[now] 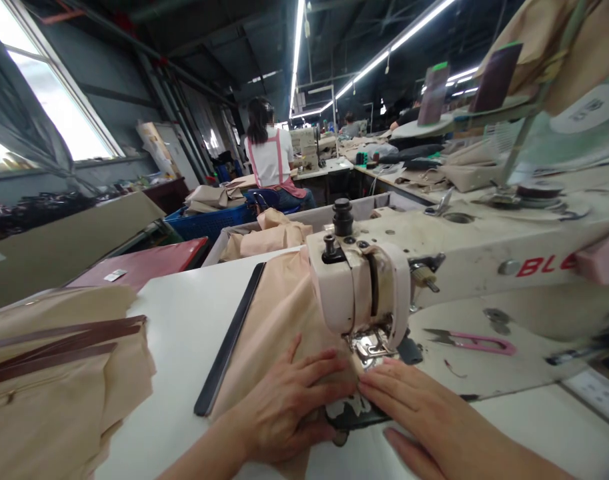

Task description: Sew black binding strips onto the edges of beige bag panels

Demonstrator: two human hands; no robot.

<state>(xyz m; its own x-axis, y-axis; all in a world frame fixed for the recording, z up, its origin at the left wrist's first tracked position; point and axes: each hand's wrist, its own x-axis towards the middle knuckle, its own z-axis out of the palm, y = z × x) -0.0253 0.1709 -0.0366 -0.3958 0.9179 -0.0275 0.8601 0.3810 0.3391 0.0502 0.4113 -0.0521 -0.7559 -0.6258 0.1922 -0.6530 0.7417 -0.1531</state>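
Beneath the head of a white sewing machine (354,280) lies a beige fabric piece (269,333), its edge close to the metal presser foot (371,347). My left hand (299,393) rests flat on this fabric with the fingers spread toward the foot. Just in front of the foot, my right hand (414,407) lies with its fingers stretched out and its fingertips at the fabric edge. What lies under the right fingertips is hidden. A dark strip (229,340) runs along the left side of the fabric on the white table (159,333).
Pink-handled thread snips (474,341) lie on the machine bed at right. Beige pieces with brown strips (59,373) are stacked at left. Behind the table stand a grey-lined bin (219,247) and a blue basket (204,223). Beyond them a person (274,160) sits facing away.
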